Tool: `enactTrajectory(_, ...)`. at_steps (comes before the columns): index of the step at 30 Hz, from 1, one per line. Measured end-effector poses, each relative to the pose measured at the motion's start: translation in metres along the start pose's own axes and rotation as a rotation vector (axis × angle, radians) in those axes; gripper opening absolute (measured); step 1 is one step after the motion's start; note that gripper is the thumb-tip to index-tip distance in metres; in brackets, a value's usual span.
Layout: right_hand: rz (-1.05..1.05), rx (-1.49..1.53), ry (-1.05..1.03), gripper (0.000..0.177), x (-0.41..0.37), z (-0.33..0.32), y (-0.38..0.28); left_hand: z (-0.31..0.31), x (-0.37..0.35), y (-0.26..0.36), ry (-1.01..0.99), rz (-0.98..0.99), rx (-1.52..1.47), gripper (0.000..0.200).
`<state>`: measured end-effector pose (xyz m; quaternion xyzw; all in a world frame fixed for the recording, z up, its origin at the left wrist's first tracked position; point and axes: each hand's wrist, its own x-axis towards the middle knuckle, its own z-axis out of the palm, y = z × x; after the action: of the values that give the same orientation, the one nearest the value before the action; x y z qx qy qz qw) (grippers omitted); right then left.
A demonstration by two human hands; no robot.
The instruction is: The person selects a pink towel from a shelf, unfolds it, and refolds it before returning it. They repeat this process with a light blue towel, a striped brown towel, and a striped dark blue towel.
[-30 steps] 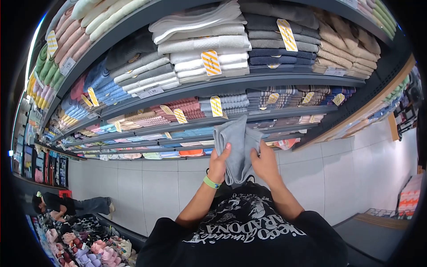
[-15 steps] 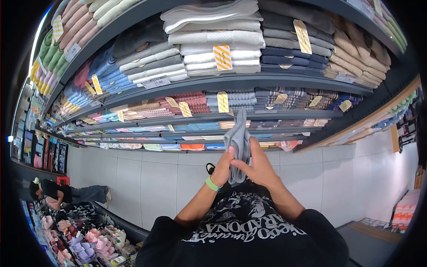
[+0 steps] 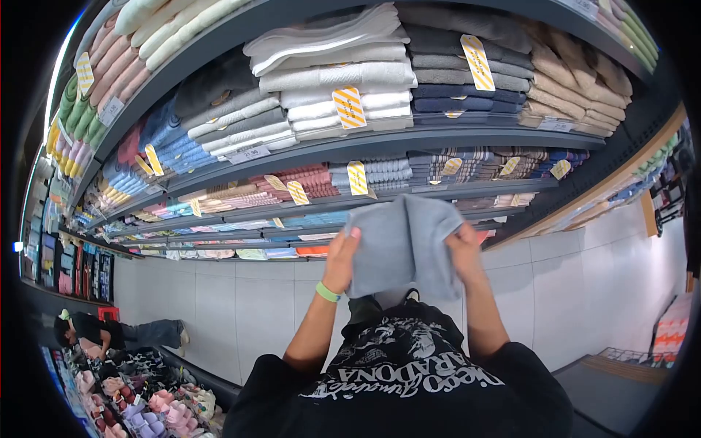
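A grey-blue towel is spread between my two hands, with a fold running down its middle. On its left edge, my left hand is closed, the thumb lying on the front; a light green band circles that wrist. My right hand grips the right edge and is slightly blurred. The towel hangs in front of the lower shelves, apart from the stacks. Just beyond it are folded light-blue towels and plaid ones.
Shelves hold stacked white towels, dark towels and beige towels, with striped tags. At the lower left, a person in a dark shirt leans near a display of slippers. Pale floor tiles run below the shelves.
The towel was bunched narrow between my close-set hands; now it is opened wide. My hands have moved apart, left and right. The view has shifted slightly.
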<state>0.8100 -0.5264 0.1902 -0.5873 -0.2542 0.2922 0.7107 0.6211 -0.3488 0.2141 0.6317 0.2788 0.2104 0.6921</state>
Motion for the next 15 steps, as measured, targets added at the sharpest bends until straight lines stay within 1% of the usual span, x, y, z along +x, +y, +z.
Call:
enactTrajectory(1, 0.04, 0.059, 0.078, 0.035, 0.002, -0.01, -0.006, -0.005, 0.002, 0.001, 0.065, 0.097, -0.038, 0.04)
enactTrajectory(2, 0.042, 0.058, 0.076, 0.035, 0.003, -0.019, -0.012, -0.014, 0.004, -0.004, 0.067, 0.095, -0.038, 0.04)
enactTrajectory(4, 0.114, 0.2, 0.252, 0.034, 0.005, -0.035, -0.02, -0.036, 0.012, -0.016, 0.171, 0.186, -0.097, 0.03)
enactTrajectory(5, 0.113, 0.201, 0.251, 0.034, 0.006, -0.044, -0.02, -0.04, 0.012, -0.013, 0.172, 0.187, -0.097, 0.03)
enactTrajectory(7, 0.126, 0.335, 0.192, 0.038, 0.006, -0.058, -0.02, -0.043, 0.012, -0.005, 0.214, 0.271, -0.107, 0.027)
enactTrajectory(11, 0.151, 0.352, 0.15, 0.033, 0.001, -0.069, -0.003, -0.033, 0.005, 0.009, 0.191, 0.264, -0.003, 0.02)
enactTrajectory(12, 0.084, 0.386, -0.134, 0.034, -0.003, -0.081, 0.009, -0.033, 0.004, 0.009, 0.202, 0.304, 0.071, 0.016)
enactTrajectory(13, 0.017, 0.416, -0.417, 0.034, -0.005, -0.08, 0.006, -0.032, 0.003, 0.011, 0.213, 0.341, 0.145, 0.013)
enactTrajectory(14, 0.018, 0.417, -0.419, 0.034, -0.004, -0.079, 0.003, -0.03, 0.003, 0.013, 0.215, 0.34, 0.145, 0.013)
enactTrajectory(15, 0.027, 0.156, -0.777, 0.033, -0.001, -0.078, 0.0, -0.027, 0.005, 0.017, 0.168, 0.391, 0.084, 0.011)
